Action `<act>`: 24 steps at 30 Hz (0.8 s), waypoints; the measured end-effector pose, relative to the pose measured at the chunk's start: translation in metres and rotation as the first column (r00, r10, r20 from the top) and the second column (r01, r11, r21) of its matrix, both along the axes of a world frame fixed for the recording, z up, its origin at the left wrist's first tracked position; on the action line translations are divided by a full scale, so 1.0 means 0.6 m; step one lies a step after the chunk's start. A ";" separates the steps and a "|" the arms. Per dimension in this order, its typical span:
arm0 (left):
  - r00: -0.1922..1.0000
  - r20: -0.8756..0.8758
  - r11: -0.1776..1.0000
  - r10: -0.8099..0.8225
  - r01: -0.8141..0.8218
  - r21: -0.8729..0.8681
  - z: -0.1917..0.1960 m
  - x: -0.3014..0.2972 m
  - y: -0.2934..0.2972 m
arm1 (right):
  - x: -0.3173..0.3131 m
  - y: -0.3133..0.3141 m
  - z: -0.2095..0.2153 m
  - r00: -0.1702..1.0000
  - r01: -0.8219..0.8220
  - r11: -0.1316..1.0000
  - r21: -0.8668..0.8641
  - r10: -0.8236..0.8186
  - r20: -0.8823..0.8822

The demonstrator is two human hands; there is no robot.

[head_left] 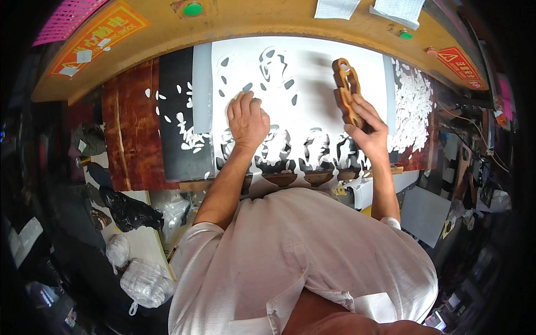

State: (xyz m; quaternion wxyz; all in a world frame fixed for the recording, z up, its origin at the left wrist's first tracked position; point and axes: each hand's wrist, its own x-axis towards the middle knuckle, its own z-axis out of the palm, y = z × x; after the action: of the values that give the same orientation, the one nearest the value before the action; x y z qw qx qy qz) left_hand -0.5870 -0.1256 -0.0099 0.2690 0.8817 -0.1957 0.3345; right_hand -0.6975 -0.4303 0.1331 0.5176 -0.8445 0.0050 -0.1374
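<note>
A white sheet [312, 72] with several cut-out openings lies across the dark bed of a press. My right hand [368, 125] grips the lower end of an orange-brown cutting die [345, 84], a long curvy frame with holes in it. It is held over the uncut right part of the sheet, with a blurred shadow to its left. My left hand [249, 119] rests on the sheet's left part, fingers stretched forward and a little bent, holding nothing; their tips are beside a dark opening. Along the sheet's near edge, ragged cut-outs [273, 148] show the dark bed.
The yellow press beam [223, 22] spans the far side, with green buttons [193, 9] and warning labels. Small white offcuts [413, 106] heap up at the right; more offcuts [192, 139] lie at the left. Below left are a black plastic bag [131, 211] and wrapped white bundles [145, 282].
</note>
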 end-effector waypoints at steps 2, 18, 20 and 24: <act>0.999 -0.051 1.000 0.008 -0.007 0.007 -0.002 0.001 -0.001 | 0.032 -0.006 -0.033 0.997 0.007 0.940 -0.342 0.020 0.074; 0.999 -0.033 0.999 -0.018 0.019 0.035 -0.018 0.030 -0.008 | 0.158 0.020 -0.151 0.972 0.028 0.776 -0.630 0.125 0.197; 0.999 -0.010 0.998 -0.043 0.043 0.055 -0.029 0.045 -0.014 | 0.140 0.012 -0.158 0.978 0.097 0.784 -0.613 0.039 0.204; 0.961 -0.271 0.983 -0.054 0.099 0.155 0.003 0.039 -0.040 | 0.034 -0.040 -0.132 0.989 0.145 0.942 -0.303 -0.148 0.012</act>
State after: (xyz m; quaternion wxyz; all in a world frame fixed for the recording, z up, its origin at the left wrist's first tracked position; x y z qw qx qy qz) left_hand -0.5635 -0.1495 -0.0079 0.2309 0.9297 -0.2192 0.1849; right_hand -0.6771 -0.4542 0.0541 0.3702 -0.9119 0.0495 -0.1699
